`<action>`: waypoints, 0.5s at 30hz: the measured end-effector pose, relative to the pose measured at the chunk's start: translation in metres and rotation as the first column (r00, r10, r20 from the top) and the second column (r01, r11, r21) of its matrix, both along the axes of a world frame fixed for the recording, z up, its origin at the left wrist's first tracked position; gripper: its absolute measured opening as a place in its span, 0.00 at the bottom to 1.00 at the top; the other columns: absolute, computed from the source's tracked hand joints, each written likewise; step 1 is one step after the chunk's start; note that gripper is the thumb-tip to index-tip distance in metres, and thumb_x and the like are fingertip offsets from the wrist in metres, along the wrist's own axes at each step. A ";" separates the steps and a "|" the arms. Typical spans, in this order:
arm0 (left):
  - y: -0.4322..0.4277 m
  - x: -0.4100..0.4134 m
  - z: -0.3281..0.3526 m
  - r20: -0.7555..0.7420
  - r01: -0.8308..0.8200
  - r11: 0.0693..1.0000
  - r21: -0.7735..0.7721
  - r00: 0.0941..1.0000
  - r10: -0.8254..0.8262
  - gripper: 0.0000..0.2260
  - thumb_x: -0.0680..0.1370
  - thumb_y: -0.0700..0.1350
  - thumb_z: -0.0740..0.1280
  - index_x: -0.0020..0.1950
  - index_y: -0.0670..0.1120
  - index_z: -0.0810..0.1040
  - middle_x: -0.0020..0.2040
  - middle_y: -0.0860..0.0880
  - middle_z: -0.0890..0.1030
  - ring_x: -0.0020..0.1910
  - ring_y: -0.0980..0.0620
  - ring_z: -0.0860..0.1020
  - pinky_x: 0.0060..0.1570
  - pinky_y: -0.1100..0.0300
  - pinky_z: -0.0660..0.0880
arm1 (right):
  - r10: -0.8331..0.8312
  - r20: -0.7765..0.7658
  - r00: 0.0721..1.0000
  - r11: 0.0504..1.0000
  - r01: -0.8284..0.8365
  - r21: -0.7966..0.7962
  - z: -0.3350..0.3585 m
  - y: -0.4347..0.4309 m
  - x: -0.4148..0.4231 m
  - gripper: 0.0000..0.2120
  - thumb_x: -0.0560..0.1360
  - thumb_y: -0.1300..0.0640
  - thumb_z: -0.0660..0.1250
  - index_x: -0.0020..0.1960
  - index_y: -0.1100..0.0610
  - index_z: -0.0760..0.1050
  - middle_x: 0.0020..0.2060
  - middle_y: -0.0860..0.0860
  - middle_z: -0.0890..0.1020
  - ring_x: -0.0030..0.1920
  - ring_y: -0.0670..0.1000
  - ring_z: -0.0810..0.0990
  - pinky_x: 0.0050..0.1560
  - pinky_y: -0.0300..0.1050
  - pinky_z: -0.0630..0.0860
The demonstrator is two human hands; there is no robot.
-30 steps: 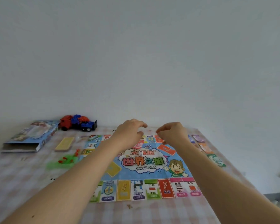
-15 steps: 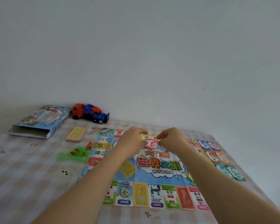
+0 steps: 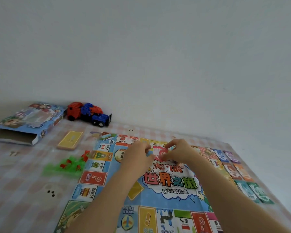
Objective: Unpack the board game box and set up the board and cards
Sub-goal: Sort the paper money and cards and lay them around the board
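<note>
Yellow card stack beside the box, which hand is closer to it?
Left. The left hand is over the board, right of the yellow card stack; the right hand is farther right. Both pinch the pink cards.

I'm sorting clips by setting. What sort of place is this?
Probably a room at home, maybe a playroom: a pink checked tablecloth against a plain white wall, a toy truck by the wall, and a board game spread out near its box.

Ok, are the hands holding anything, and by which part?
A pink-and-white card, or small stack, above the board: the left hand pinches its left edge, the right hand its right edge.
</note>
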State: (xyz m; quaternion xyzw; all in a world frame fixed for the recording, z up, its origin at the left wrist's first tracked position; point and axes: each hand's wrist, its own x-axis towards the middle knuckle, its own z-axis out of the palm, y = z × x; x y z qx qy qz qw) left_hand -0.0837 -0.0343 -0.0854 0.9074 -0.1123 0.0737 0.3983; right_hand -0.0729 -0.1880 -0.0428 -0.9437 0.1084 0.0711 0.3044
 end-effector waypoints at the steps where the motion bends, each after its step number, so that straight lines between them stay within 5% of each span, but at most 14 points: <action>1: -0.001 0.000 -0.001 0.012 0.002 1.000 0.019 1.000 -0.002 0.19 0.77 0.48 0.67 0.67 0.47 0.74 0.56 0.49 0.76 0.53 0.52 0.75 0.57 0.55 0.75 | -0.003 -0.003 1.000 1.000 0.003 0.011 0.000 0.000 0.001 0.24 0.66 0.52 0.78 0.58 0.55 0.75 0.39 0.50 0.77 0.32 0.48 0.77 0.34 0.41 0.75; 9: -0.003 0.000 -0.002 0.080 -0.015 0.998 0.064 0.997 0.010 0.15 0.78 0.46 0.65 0.65 0.48 0.76 0.53 0.50 0.74 0.51 0.53 0.75 0.53 0.60 0.74 | 0.001 0.095 0.995 0.990 -0.014 0.141 -0.014 -0.003 0.000 0.20 0.63 0.53 0.79 0.51 0.55 0.76 0.42 0.50 0.78 0.38 0.48 0.76 0.36 0.40 0.73; 15: -0.010 0.002 -0.005 0.112 -0.069 0.991 0.117 0.992 0.056 0.15 0.79 0.45 0.62 0.65 0.50 0.75 0.58 0.49 0.74 0.56 0.51 0.73 0.58 0.57 0.73 | 0.052 0.147 0.988 0.990 -0.071 0.124 -0.020 -0.001 -0.006 0.24 0.66 0.52 0.77 0.58 0.52 0.73 0.42 0.46 0.77 0.39 0.44 0.77 0.36 0.37 0.71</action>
